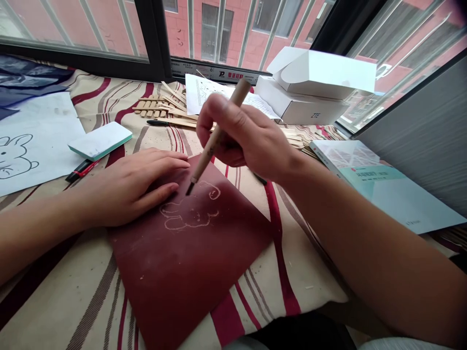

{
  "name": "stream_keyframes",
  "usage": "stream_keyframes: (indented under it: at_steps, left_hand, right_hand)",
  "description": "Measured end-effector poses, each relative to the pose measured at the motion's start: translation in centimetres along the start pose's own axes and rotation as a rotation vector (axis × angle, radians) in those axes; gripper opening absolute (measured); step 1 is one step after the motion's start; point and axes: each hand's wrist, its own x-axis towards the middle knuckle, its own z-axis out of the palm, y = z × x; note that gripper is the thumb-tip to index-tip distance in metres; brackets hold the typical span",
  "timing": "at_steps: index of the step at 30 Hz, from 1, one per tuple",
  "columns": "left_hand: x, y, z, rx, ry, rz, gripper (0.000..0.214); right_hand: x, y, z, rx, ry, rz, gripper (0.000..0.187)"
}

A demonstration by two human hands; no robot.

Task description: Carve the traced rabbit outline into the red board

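Observation:
A dark red carving sheet (189, 272) lies on a striped cloth, with a pale bunny outline (189, 214) cut into its upper part. My left hand (134, 187) lies flat on the sheet's upper left corner, fingers stretched out. My right hand (244, 136) is closed round a wooden-handled carving tool (213, 141). The tool slants down to the left, and its dark tip touches the sheet at the outline's top, close to my left fingertips.
A white paper with a bunny drawing (22, 150) lies far left, beside a white and green block (100, 140) and a red and black pen (82, 170). Wooden sticks (160, 107), white boxes (310, 92) and a book (379, 184) lie behind and right. Window at back.

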Motion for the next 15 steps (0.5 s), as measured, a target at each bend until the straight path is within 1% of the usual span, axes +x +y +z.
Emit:
stream_keyframes:
  at_steps: [2, 3, 4, 5, 6, 8, 10, 11, 13, 15]
  left_hand:
    - [0.3, 0.1, -0.2, -0.01, -0.022, 0.023, 0.046]
    - [0.5, 0.2, -0.3, -0.013, -0.032, 0.026, 0.046]
    - [0.6, 0.3, -0.4, -0.014, -0.041, 0.026, 0.046]
    - [0.7, 0.3, -0.4, -0.012, -0.05, 0.023, 0.046]
    - [0.8, 0.4, -0.4, -0.007, -0.056, 0.016, 0.047]
    - [0.9, 0.1, -0.2, 0.009, -0.064, -0.001, 0.049]
    - [0.9, -0.5, 0.4, 0.012, -0.058, 0.013, 0.052]
    - [0.9, -0.9, 0.7, 0.007, -0.047, 0.028, 0.054]
    - [0.8, -1.6, 1.2, -0.017, -0.015, 0.056, 0.059]
    - [0.7, -1.9, 1.5, -0.038, -0.009, 0.043, 0.061]
  right_hand:
    - [-0.2, -0.9, -1.1, 0.003, -0.168, 0.072, 0.044]
    - [-0.3, -1.4, -1.7, 0.005, -0.241, 0.097, 0.035]
    - [-0.5, -2.0, -2.2, -0.01, -0.294, 0.118, 0.025]
    - [-0.6, -2.7, -2.6, -0.049, -0.321, 0.136, 0.018]
    - [-0.8, -3.4, -2.9, -0.097, -0.326, 0.138, 0.016]
    - [-1.5, -4.7, -3.1, -0.213, -0.319, 0.189, 0.017]
    - [-2.9, -5.9, -2.9, -0.27, -0.293, 0.219, 0.017]
    - [-3.9, -6.3, -2.8, -0.279, -0.313, 0.217, 0.021]
    - [-6.5, -6.8, -2.3, -0.343, -0.261, 0.22, 0.024]
    - [-9.4, -6.9, -1.6, -0.395, -0.209, 0.259, 0.032]
